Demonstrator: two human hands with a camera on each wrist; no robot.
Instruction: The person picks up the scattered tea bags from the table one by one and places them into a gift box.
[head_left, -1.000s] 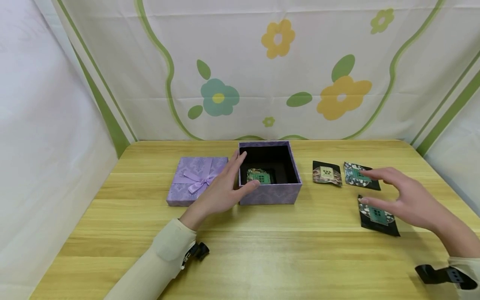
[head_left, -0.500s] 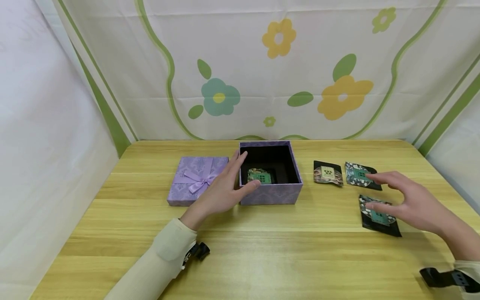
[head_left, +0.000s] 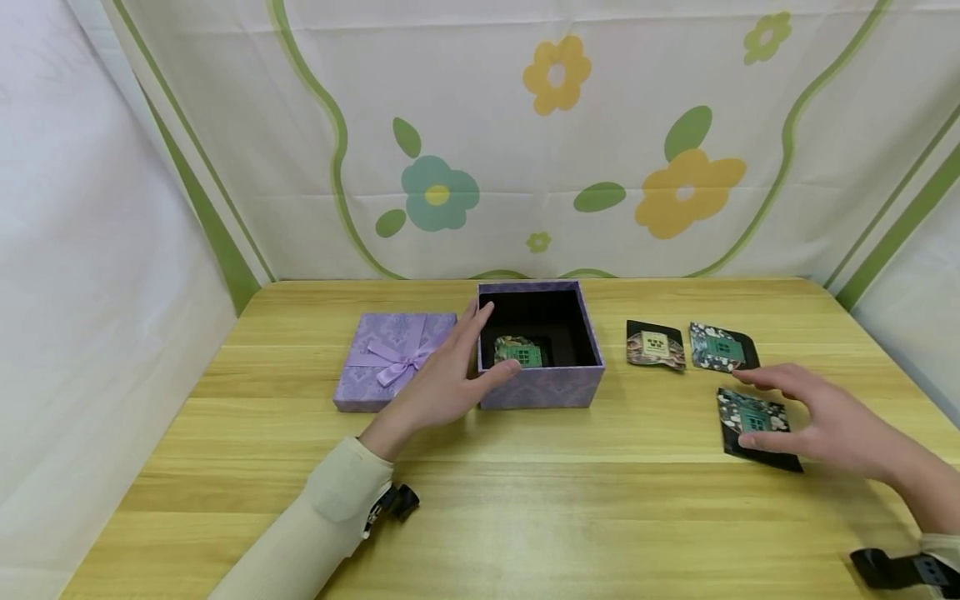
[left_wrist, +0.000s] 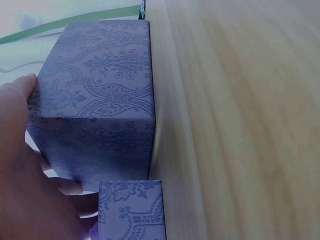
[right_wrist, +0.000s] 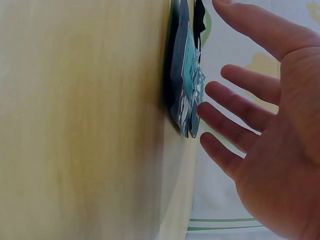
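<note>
A purple patterned gift box (head_left: 540,389) stands uncovered near the back of the table, its inside black. One green-labelled pouch (head_left: 527,355) lies in it. My left hand (head_left: 438,379) rests at the box's front left corner, fingers along the left wall and thumb at the front rim; the left wrist view shows the fingertips at the box (left_wrist: 95,90). My right hand (head_left: 832,425) hovers with fingers spread over a black pouch with a green label (head_left: 753,410). In the right wrist view the fingers (right_wrist: 240,105) are extended beside the pouch (right_wrist: 187,75), and nothing is in the palm.
Left of the box, partly behind my left hand, lies the purple lid (head_left: 367,346) with a ribbon bow. A second green-labelled pouch (head_left: 722,348) and a cream-labelled pouch (head_left: 655,345) lie at the back right. A flower-printed curtain (head_left: 487,125) hangs behind the wooden table (head_left: 525,517).
My right hand has shifted slightly right and toward the table's front, now lower over the nearest pouch. My left hand, the box and the pouches have stayed in place.
</note>
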